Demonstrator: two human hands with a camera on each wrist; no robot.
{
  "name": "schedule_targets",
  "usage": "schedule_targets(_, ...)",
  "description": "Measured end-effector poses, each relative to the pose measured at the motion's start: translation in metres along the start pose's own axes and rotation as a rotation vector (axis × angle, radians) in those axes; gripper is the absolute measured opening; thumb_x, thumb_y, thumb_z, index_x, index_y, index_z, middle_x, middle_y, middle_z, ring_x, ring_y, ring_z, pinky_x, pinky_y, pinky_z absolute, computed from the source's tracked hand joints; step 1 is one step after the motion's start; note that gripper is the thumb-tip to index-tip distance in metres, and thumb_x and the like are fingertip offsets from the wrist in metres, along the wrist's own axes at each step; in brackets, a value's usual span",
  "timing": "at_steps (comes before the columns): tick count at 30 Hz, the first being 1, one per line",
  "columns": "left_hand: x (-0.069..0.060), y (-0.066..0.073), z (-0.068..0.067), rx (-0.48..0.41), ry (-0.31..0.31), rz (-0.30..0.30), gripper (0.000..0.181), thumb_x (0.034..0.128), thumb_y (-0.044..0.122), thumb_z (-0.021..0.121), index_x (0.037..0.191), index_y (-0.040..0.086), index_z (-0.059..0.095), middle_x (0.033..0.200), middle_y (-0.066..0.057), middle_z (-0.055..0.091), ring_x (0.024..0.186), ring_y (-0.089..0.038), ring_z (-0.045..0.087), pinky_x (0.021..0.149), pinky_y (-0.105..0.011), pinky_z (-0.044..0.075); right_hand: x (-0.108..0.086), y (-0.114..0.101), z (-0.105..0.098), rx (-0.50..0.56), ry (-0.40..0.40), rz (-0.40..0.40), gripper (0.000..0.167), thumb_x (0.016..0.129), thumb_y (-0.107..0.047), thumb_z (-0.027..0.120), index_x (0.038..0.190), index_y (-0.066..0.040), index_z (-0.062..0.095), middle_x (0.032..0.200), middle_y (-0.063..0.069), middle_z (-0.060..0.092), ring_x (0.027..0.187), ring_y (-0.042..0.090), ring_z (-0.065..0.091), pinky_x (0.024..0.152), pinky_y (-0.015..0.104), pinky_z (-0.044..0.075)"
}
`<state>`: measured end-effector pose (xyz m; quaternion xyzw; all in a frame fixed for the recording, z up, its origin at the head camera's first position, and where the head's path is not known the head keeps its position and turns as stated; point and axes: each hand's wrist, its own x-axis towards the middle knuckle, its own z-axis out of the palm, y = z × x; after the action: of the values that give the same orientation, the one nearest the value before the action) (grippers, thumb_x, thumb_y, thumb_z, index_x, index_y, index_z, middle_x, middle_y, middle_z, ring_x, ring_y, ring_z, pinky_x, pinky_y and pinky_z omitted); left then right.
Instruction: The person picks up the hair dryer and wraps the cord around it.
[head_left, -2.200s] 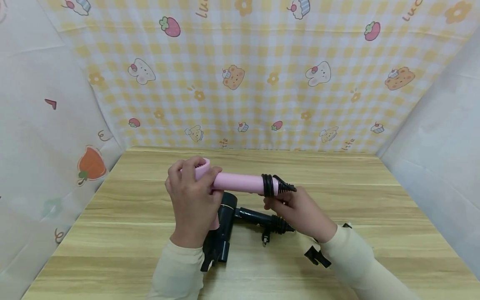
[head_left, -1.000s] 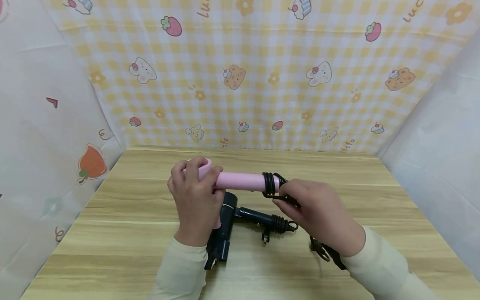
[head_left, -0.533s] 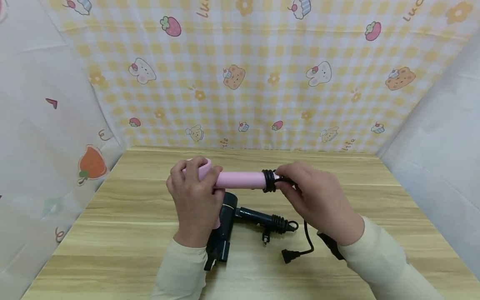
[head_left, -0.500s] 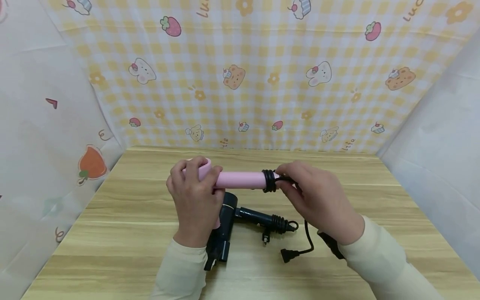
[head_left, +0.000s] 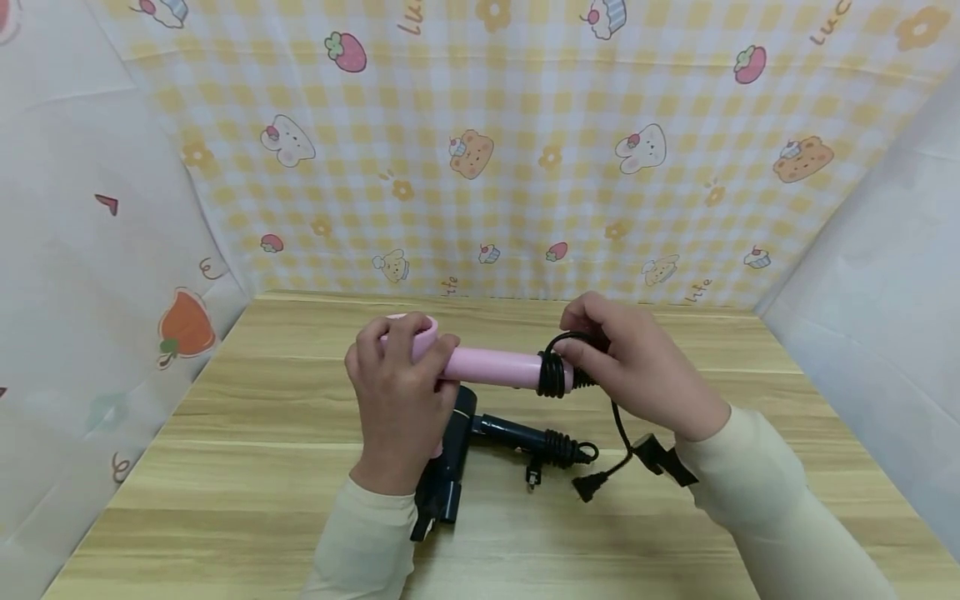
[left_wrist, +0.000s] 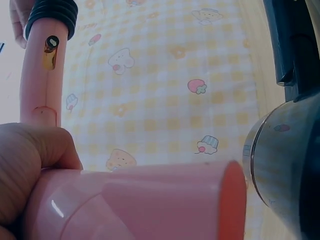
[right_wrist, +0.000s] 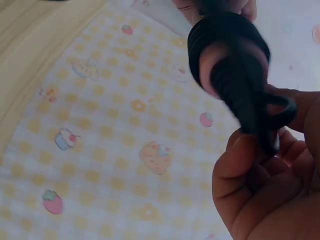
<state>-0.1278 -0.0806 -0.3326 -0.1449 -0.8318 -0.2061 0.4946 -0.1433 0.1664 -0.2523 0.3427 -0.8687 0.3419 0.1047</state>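
My left hand [head_left: 401, 400] grips a pink hair dryer [head_left: 491, 367] by its barrel, over the table. The handle points right, with black cord coils [head_left: 552, 377] wrapped around its end. At that end my right hand [head_left: 648, 362] pinches a loop of the cord between thumb and fingers; a free length hangs below to a black plug [head_left: 588, 486]. The left wrist view shows the pink barrel [left_wrist: 150, 200] and part of the hand. In the right wrist view the blurred handle end and cord lie close to the curled right fingers [right_wrist: 237, 160].
A dark hair dryer [head_left: 517, 433] lies on the wooden table [head_left: 247, 442] below the pink one, its cord coiled around its handle and its plug [head_left: 532, 475] beside it. A yellow checked cloth [head_left: 510, 200] hangs behind. White sheets flank both sides.
My right hand has moved from below the handle end to above it, drawing the cord up over the handle. The plug has come free and dangles. The left hand keeps its grip, shifting slightly right.
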Motion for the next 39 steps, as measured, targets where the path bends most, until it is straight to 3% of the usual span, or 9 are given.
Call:
schedule_targets(5, 0.002, 0.0, -0.002, 0.003, -0.009, 0.014, 0.026, 0.0676, -0.001, 0.078, 0.09, 0.011, 0.079, 0.112, -0.012, 0.057, 0.109, -0.04, 0.046, 0.084, -0.061, 0.037, 0.004, 0.011, -0.001, 0.058, -0.024, 0.113, 0.002, 0.097, -0.015, 0.065, 0.097, -0.015, 0.064, 0.074, -0.001, 0.055, 0.061, 0.016, 0.046, 0.056, 0.029, 0.04)
schedule_targets(13, 0.003, 0.001, -0.006, -0.014, 0.01, 0.006, 0.026, 0.0661, -0.003, 0.076, 0.087, 0.012, 0.079, 0.11, -0.012, 0.058, 0.107, -0.041, 0.046, 0.082, -0.062, 0.037, 0.009, 0.03, 0.006, 0.179, -0.066, 0.152, 0.008, 0.1, -0.017, 0.06, 0.102, -0.013, 0.066, 0.096, 0.0, 0.064, 0.075, 0.019, 0.054, 0.066, 0.03, 0.046)
schedule_targets(20, 0.003, 0.003, -0.008, -0.035, 0.001, -0.011, 0.026, 0.0653, -0.003, 0.078, 0.088, 0.01, 0.078, 0.111, -0.013, 0.057, 0.106, -0.041, 0.045, 0.085, -0.061, 0.037, 0.008, 0.043, 0.017, 0.306, -0.107, 0.226, 0.014, 0.101, -0.021, 0.058, 0.103, -0.013, 0.07, 0.093, 0.006, 0.062, 0.071, 0.021, 0.053, 0.063, 0.031, 0.048)
schedule_targets(24, 0.004, 0.002, -0.008, -0.052, -0.005, -0.018, 0.025, 0.0662, -0.003, 0.078, 0.088, 0.01, 0.079, 0.11, -0.014, 0.057, 0.106, -0.041, 0.044, 0.084, -0.059, 0.037, 0.006, 0.048, 0.026, 0.367, -0.119, 0.257, 0.019, 0.101, -0.02, 0.058, 0.108, -0.01, 0.073, 0.104, 0.007, 0.069, 0.077, 0.021, 0.061, 0.065, 0.032, 0.055)
schedule_targets(30, 0.004, 0.001, -0.007, -0.084, -0.005, -0.011, 0.022, 0.0673, -0.003, 0.079, 0.087, 0.008, 0.079, 0.11, -0.016, 0.057, 0.105, -0.043, 0.044, 0.085, -0.056, 0.039, -0.001, 0.05, 0.038, 0.263, -0.089, 0.112, 0.02, 0.097, -0.005, 0.061, 0.111, -0.009, 0.075, 0.107, 0.004, 0.072, 0.09, 0.017, 0.066, 0.076, 0.032, 0.054)
schedule_targets(32, 0.004, -0.001, -0.007, -0.093, -0.01, -0.016, 0.022, 0.067, -0.003, 0.079, 0.086, 0.007, 0.079, 0.11, -0.017, 0.057, 0.105, -0.043, 0.044, 0.086, -0.055, 0.039, -0.005, 0.048, 0.041, 0.228, -0.08, 0.075, 0.019, 0.094, 0.0, 0.063, 0.102, -0.012, 0.075, 0.099, -0.001, 0.072, 0.086, 0.014, 0.064, 0.076, 0.031, 0.051)
schedule_targets(36, 0.003, -0.003, -0.007, -0.11, -0.02, -0.041, 0.022, 0.0661, -0.004, 0.078, 0.085, 0.007, 0.079, 0.11, -0.018, 0.057, 0.105, -0.044, 0.044, 0.087, -0.054, 0.039, -0.01, 0.042, 0.048, 0.193, -0.084, 0.083, 0.026, 0.093, 0.006, 0.061, 0.079, -0.015, 0.063, 0.075, -0.006, 0.058, 0.065, 0.012, 0.05, 0.063, 0.029, 0.043)
schedule_targets(39, 0.002, -0.004, -0.008, -0.108, -0.028, -0.055, 0.021, 0.0673, -0.004, 0.077, 0.086, 0.006, 0.079, 0.11, -0.018, 0.056, 0.105, -0.044, 0.044, 0.087, -0.055, 0.038, -0.014, 0.038, 0.052, 0.167, -0.084, 0.138, 0.023, 0.092, 0.006, 0.062, 0.08, -0.013, 0.061, 0.074, -0.005, 0.058, 0.064, 0.011, 0.048, 0.062, 0.029, 0.043)
